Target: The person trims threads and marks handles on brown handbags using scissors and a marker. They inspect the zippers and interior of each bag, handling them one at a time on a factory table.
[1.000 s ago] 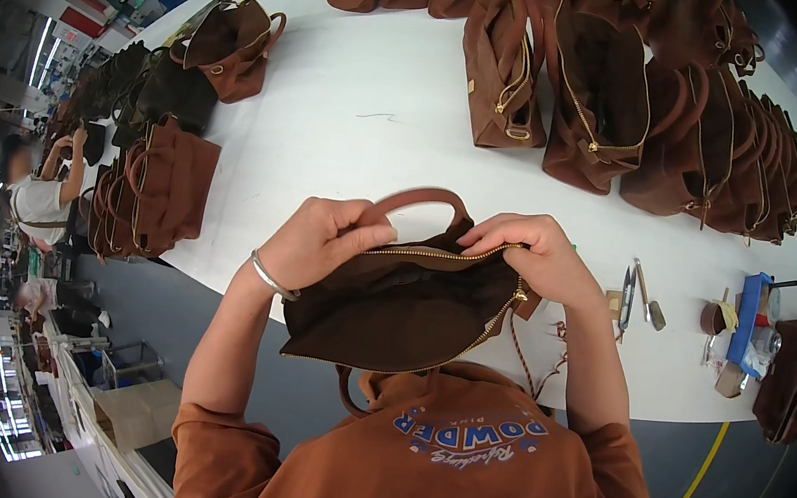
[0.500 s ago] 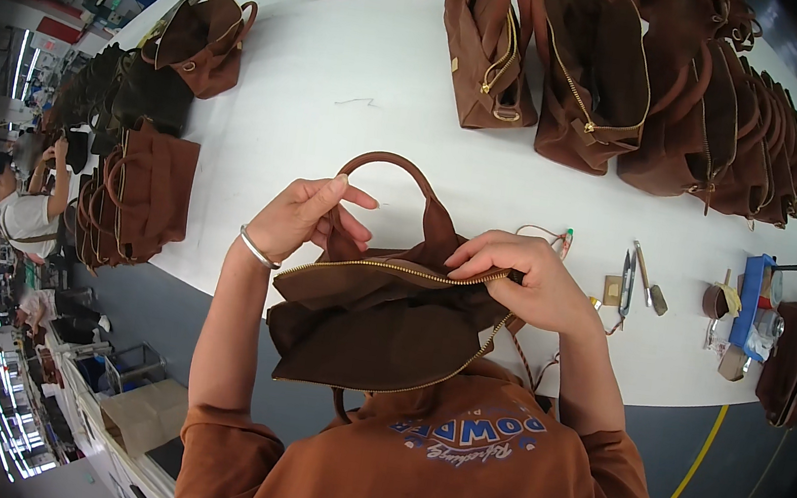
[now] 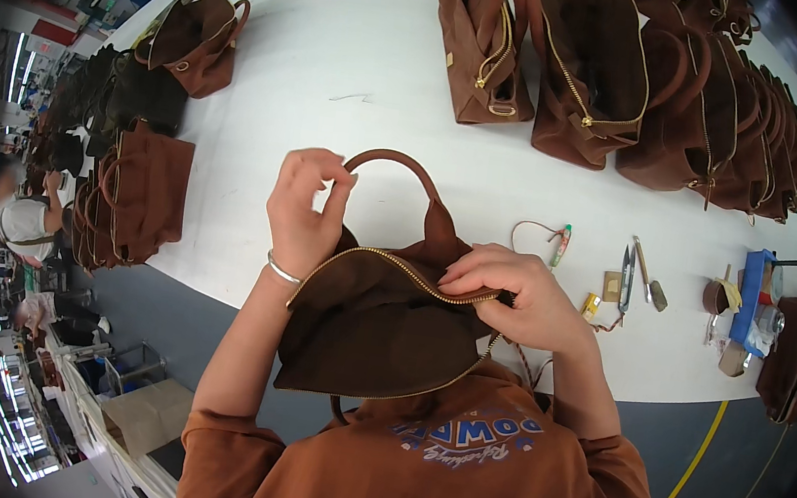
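Observation:
A brown handbag (image 3: 377, 341) with a gold-toothed zip gapes in front of my chest, its dark lining showing. My right hand (image 3: 531, 300) pinches the zipped rim at its right end, thumb inside and fingers over the outer side. The bag's arched handle (image 3: 399, 160) stands up on the far side. Beside the left part of that handle, my left hand (image 3: 310, 203) is raised with thumb and forefinger pinched together. Whatever sits between those fingertips, if anything, is too small to make out. A second handle hangs toward me, mostly hidden below the bag.
On the white table (image 3: 342, 63), more brown bags (image 3: 578, 82) crowd the far right; others (image 3: 152, 189) stand left. To the right lie tweezers-like metal tool (image 3: 627, 277), a brush (image 3: 649, 275), a green-and-white tube (image 3: 562, 244) and a blue tray (image 3: 751, 297). A person (image 3: 28, 224) works far left.
My left hand has risen and turned, its spread fingers drawing into a pinch beside the handle. The bag's left rim has bowed open wider. My right hand keeps its hold.

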`<state>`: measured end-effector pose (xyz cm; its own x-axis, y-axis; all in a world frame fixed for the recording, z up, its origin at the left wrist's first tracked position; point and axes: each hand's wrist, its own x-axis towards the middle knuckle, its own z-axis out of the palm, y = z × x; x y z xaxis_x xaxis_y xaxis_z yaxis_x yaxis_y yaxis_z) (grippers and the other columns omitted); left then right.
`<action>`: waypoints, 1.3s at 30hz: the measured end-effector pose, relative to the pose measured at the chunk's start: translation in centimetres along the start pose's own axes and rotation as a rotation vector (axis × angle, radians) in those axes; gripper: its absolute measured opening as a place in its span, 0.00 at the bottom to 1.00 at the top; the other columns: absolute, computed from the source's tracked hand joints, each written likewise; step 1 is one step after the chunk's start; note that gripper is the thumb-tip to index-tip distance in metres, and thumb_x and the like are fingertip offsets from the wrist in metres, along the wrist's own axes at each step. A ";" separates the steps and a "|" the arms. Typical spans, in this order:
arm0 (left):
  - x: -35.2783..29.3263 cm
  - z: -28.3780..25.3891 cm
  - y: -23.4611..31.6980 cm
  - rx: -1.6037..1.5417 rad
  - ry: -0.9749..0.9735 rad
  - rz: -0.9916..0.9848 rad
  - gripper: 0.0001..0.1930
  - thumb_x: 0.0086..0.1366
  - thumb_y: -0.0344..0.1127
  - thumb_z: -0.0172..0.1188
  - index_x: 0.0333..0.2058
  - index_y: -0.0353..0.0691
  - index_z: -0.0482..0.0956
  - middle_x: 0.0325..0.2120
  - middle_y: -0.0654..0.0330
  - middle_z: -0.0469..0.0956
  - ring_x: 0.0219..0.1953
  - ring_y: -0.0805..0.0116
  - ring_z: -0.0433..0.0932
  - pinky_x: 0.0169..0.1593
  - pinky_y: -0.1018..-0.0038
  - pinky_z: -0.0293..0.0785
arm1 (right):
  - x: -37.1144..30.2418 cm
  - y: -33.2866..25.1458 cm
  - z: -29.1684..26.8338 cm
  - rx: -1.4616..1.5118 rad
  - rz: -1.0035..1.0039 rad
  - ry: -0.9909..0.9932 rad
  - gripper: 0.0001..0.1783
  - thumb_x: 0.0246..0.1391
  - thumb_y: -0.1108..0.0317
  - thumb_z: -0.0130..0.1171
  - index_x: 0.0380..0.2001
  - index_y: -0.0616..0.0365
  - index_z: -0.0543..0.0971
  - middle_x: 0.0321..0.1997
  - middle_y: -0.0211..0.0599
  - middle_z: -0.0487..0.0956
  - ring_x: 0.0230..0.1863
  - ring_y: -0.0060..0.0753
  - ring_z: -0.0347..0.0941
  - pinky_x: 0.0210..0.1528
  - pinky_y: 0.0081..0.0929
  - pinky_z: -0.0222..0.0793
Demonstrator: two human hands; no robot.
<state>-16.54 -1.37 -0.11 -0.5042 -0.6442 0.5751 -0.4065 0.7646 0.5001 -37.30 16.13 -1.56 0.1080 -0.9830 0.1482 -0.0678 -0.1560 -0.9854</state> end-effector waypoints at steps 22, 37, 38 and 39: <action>0.4 5.2 4.6 -0.934 -0.794 -0.634 0.33 0.64 0.19 0.57 0.65 0.42 0.56 0.41 0.56 0.78 0.49 0.66 0.79 0.54 0.70 0.75 | -5.3 5.4 -4.3 -0.251 0.530 0.608 0.13 0.53 0.69 0.62 0.41 0.63 0.76 0.35 0.44 0.81 0.37 0.36 0.78 0.42 0.33 0.73; 0.1 4.7 3.8 -1.010 -0.824 -0.678 0.36 0.64 0.19 0.56 0.68 0.44 0.52 0.43 0.51 0.80 0.47 0.64 0.80 0.53 0.69 0.77 | -6.2 9.1 -3.9 -0.153 0.882 0.752 0.07 0.54 0.71 0.60 0.31 0.65 0.75 0.27 0.42 0.80 0.28 0.32 0.80 0.29 0.28 0.78; 0.3 4.5 4.1 -1.007 -0.830 -0.680 0.36 0.65 0.20 0.55 0.68 0.44 0.51 0.43 0.51 0.80 0.47 0.64 0.80 0.53 0.69 0.77 | -6.0 8.7 -3.9 0.027 0.794 0.777 0.07 0.55 0.72 0.59 0.32 0.65 0.75 0.28 0.41 0.80 0.29 0.31 0.81 0.29 0.26 0.78; 0.3 4.4 4.2 -1.004 -0.836 -0.681 0.35 0.65 0.20 0.54 0.68 0.44 0.51 0.43 0.51 0.80 0.47 0.64 0.80 0.53 0.69 0.77 | -5.8 8.5 -4.0 0.205 0.702 0.797 0.06 0.56 0.72 0.59 0.33 0.64 0.75 0.29 0.39 0.80 0.30 0.29 0.81 0.29 0.23 0.79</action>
<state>-21.77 1.70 -0.68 -0.8621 -0.4020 -0.3086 -0.2296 -0.2329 0.9450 -42.50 20.10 -10.45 -0.5717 -0.6375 -0.5165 0.3123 0.4131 -0.8555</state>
